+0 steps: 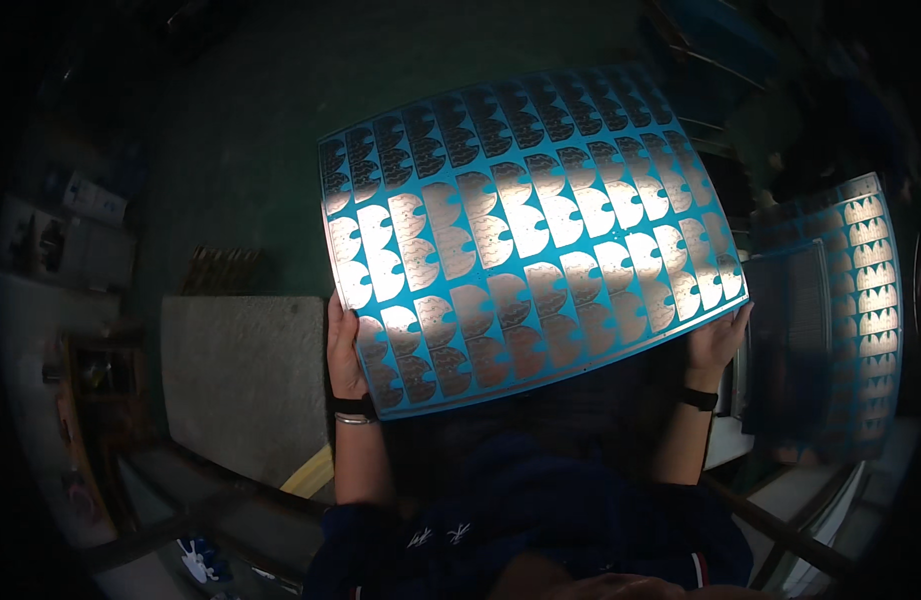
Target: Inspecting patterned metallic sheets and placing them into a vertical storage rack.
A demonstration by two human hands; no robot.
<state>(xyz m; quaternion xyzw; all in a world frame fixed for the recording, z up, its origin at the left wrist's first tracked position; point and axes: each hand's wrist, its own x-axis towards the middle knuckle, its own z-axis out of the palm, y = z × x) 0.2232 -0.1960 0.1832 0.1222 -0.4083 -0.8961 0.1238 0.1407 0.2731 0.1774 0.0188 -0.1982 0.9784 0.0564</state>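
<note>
A large, thin blue panel (537,262) with rows of shiny copper-like rounded shapes hangs in front of me, tilted, with its far edge raised to the upper right. Bright light glares off its middle. At the panel's near left edge, my left hand (345,350) is closed on it, the thumb by the rim and the other fingers partly hidden. My right hand (718,343) grips the near right corner from the side, its fingers partly behind the panel. Dark bands circle both wrists, and a bracelet sits on the left one.
A similar patterned blue panel (874,290) stands at the right beside a dark framed piece. To the left lies a flat grey slab (243,385), with a slatted wooden piece (224,268) behind it. A yellow strip (311,473) is near my left forearm. Shelving (106,400) lines the far left.
</note>
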